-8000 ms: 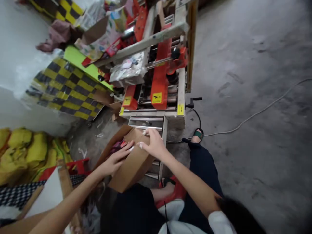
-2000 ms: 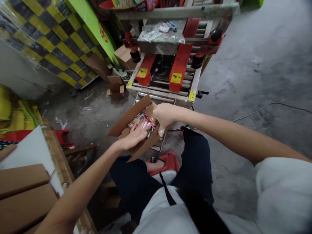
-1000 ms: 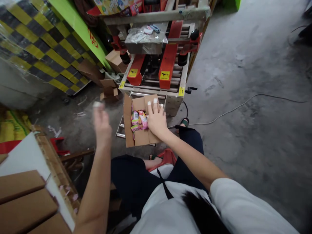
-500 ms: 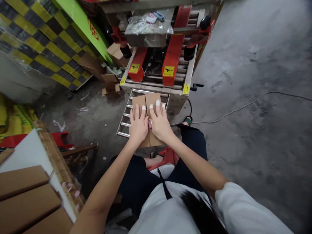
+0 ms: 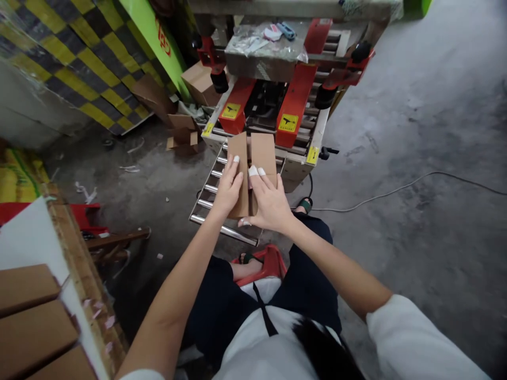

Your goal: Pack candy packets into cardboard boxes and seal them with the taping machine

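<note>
Head view, far left: brown boxes (image 5: 39, 330) stacked low beside a white board (image 5: 34, 237) with a wooden edge (image 5: 71, 253); yellow sacks (image 5: 19, 179) sit behind. Next, upper left, a yellow-and-black checkered stack (image 5: 91, 63) leaning by a lime green panel (image 5: 158, 42), then a small opened box (image 5: 183, 132) on the floor. Center: my left hand (image 5: 228, 187) has its fingers stretched out and laid on the left flap (image 5: 240, 145) of the carton (image 5: 263, 153); whether the thumb pinches, I can't tell. That carton is right in front of me on the roller rack (image 5: 206, 204), at the near end of the machine, flaps folded inward with a gap between, contents mostly hidden. My right hand (image 5: 269, 200) is spread wide over the right flap, white-wrapped fingertips at the gap, thumb down by the near edge. Red bars (image 5: 295, 105) of the machine stand just beyond, yellow labels on their ends. Further right, a black crank (image 5: 328, 152) juts from the frame, and a gray cable (image 5: 370, 202) trails across the concrete.
</note>
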Motion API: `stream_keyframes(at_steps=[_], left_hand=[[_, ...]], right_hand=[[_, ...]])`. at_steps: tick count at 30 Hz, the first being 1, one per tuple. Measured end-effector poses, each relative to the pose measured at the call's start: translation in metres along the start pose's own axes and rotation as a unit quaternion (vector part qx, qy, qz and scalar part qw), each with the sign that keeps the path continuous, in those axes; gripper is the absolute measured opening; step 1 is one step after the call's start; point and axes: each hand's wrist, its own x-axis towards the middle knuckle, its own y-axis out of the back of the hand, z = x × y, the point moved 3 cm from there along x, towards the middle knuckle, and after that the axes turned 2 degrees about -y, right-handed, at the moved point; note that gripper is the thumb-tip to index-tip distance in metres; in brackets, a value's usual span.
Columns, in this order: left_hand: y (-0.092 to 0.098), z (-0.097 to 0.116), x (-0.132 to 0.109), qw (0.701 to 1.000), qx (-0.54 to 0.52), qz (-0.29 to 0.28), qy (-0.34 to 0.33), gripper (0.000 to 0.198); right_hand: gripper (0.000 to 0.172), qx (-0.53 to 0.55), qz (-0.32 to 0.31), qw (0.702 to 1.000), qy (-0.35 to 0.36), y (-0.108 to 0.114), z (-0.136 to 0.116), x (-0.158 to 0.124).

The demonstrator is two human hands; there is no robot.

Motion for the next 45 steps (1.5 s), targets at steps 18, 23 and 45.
stream_keyframes(at_steps=[18, 23, 45], left_hand=[[-0.001, -0.002, 0.002, 0.995, 0.067, -0.041, -0.064, 0.066], [-0.002, 0.008, -0.002, 0.996, 0.068, -0.024, -0.058, 0.064], [-0.01, -0.001, 0.028, 0.995, -0.053, 0.08, -0.026, 0.052]], right_hand=[[0.071, 0.043, 0.051, 0.995, 0.068, -0.004, 0.009, -0.015], [0.076, 0.079, 0.06, 0.993, 0.061, -0.005, 0.013, -0.018], [0.093, -0.061, -0.071, 0.994, 0.056, 0.008, 0.023, 0.015]])
